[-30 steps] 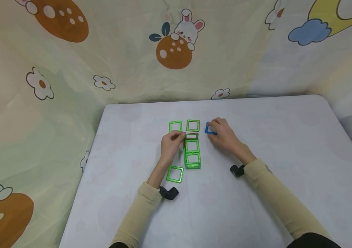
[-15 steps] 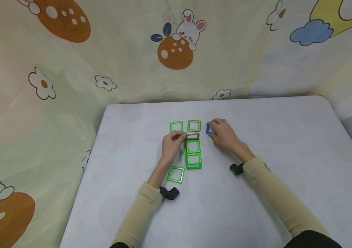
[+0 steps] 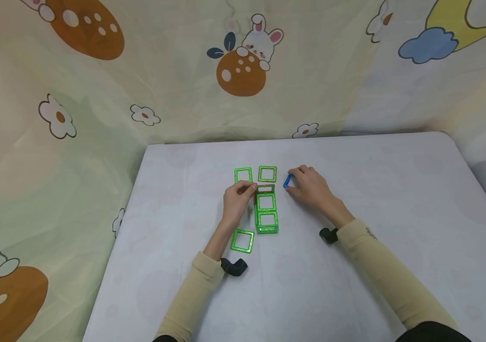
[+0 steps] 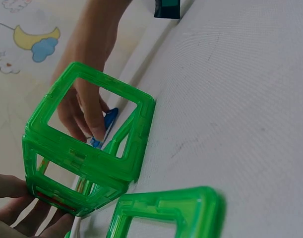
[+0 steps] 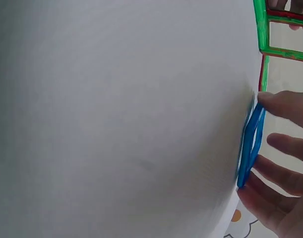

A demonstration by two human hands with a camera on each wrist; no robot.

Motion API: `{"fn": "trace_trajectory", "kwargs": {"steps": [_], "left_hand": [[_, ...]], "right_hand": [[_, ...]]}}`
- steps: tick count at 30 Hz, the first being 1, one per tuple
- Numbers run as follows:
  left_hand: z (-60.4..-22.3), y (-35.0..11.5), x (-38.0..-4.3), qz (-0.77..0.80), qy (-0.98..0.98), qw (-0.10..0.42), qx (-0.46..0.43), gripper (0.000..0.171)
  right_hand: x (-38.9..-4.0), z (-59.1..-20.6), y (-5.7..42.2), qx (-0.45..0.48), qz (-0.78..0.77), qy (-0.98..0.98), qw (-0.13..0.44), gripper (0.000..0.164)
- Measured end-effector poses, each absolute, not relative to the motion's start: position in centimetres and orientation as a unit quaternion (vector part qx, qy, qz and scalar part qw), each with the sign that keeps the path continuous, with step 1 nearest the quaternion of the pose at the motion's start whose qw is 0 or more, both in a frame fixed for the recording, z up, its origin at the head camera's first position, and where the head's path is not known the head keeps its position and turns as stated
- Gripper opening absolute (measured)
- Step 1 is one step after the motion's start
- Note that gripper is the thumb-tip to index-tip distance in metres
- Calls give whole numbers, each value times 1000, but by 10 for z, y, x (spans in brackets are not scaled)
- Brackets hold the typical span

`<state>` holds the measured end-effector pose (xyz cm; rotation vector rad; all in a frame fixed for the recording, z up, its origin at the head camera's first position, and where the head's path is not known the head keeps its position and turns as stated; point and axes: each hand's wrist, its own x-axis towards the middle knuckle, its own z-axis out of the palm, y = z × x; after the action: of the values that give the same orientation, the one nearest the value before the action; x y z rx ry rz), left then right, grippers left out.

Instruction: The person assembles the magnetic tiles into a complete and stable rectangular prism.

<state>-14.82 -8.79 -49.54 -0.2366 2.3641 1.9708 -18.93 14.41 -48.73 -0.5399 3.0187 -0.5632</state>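
Note:
My left hand (image 3: 237,202) pinches the far left end of a boxy structure of green magnetic tiles (image 3: 266,218). In the left wrist view, its fingertips (image 4: 30,210) press at the corner of that structure (image 4: 87,166), where a strip of red shows. To the right, my right hand (image 3: 313,186) grips a blue magnetic tile (image 3: 287,181) between thumb and fingers. The right wrist view has this blue tile (image 5: 248,144) tilted on edge close over the white tabletop. Part of the structure's left side is hidden behind my left fingers.
A loose green tile (image 3: 242,241) lies nearest the front, left of the structure. Two more, a far left green tile (image 3: 243,174) and a far right green tile (image 3: 267,174), lie beyond it. The white table (image 3: 354,275) meets a printed cloth (image 3: 183,95) at its back edge.
The blue tile has turned from lying nearly flat to standing on edge in my right fingers. My left hand and the green structure stay in place.

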Motion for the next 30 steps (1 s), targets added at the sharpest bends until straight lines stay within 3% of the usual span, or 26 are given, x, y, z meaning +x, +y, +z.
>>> {"fn": "trace_trajectory", "kwargs": {"steps": [12, 30], "left_hand": [[-495, -89, -149, 635, 768, 30, -79, 20], [-496, -89, -150, 630, 772, 29, -76, 19]], "right_hand": [[-180, -477, 143, -209, -175, 962, 30, 39], [-166, -468, 142, -218, -258, 940, 53, 38]]}}
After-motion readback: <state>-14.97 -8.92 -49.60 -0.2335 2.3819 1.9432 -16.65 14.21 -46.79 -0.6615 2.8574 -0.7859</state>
